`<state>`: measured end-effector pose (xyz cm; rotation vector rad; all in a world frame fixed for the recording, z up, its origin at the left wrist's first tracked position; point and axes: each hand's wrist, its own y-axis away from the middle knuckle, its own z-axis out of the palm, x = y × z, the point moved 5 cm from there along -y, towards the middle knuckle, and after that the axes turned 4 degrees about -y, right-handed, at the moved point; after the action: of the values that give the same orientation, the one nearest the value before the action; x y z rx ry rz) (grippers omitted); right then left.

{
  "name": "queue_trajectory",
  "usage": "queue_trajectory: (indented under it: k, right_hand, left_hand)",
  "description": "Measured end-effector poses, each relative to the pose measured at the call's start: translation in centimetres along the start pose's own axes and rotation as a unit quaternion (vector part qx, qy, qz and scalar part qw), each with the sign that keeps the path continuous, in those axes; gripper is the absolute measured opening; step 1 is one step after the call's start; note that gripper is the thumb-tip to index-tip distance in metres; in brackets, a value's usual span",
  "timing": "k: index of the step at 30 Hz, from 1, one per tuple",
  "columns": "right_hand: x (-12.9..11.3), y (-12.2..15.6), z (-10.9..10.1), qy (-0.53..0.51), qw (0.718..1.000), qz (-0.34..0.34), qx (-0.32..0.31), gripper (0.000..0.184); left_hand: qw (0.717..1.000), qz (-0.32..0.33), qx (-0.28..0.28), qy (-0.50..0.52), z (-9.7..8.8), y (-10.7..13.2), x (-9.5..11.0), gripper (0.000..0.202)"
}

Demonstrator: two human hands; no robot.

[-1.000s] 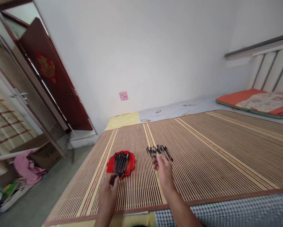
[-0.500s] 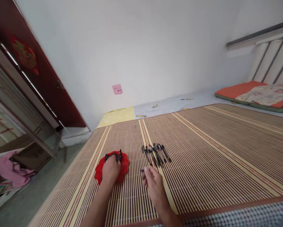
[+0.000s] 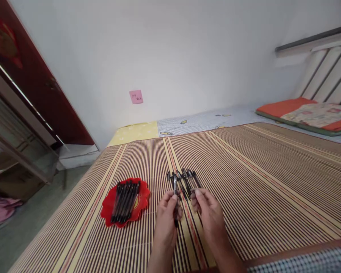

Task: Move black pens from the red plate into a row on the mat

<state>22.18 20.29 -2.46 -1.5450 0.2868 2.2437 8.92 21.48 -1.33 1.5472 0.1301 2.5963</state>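
My left hand (image 3: pixel 168 210) grips a black pen (image 3: pixel 175 183), which stands nearly upright between thumb and fingers, its clip end at the top. Beside it, my right hand (image 3: pixel 208 206) is closed, thumb against fingers, at the lower ends of a row of black pens (image 3: pixel 186 181); what the fingers pinch, if anything, I cannot make out. Those pens lie side by side on the striped mat (image 3: pixel 244 197). To the left, a red scalloped dish (image 3: pixel 142 203) holds several more dark pens (image 3: pixel 125 201) lying together, with no hand touching it.
The mat covers a bed, and a patterned sheet (image 3: pixel 198 120) shows along the wall. A folded orange quilt (image 3: pixel 284 107) lies at the far right. On the wall is a pink note (image 3: pixel 136 96). The floor and a cardboard box (image 3: pixel 13 185) are at the left.
My left hand has left the red dish and moved right, where it now grips a pen. The pens in the dish are uncovered. My right hand has shifted right, towards the row's lower ends.
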Motion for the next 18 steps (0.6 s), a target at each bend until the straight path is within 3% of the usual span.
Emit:
queue_trajectory:
  k: [9, 13, 18]
  right_hand:
    - [0.8, -0.1, 1.4, 0.019, 0.998, 0.027, -0.052, 0.039]
    - [0.8, -0.4, 0.7, 0.029, 0.999, 0.036, -0.014, 0.039]
    - [0.2, -1.7, -1.4, -0.110, 0.990, 0.032, 0.081, 0.041]
  left_hand:
    - [0.992, 0.024, -0.034, -0.123, 0.1, 0.6, -1.2, 0.035]
    - [0.985, 0.003, -0.076, -0.155, 0.2, 0.7, -2.0, 0.033]
    - [0.968, -0.043, -0.139, -0.203, 0.2, 1.0, -2.5, 0.030]
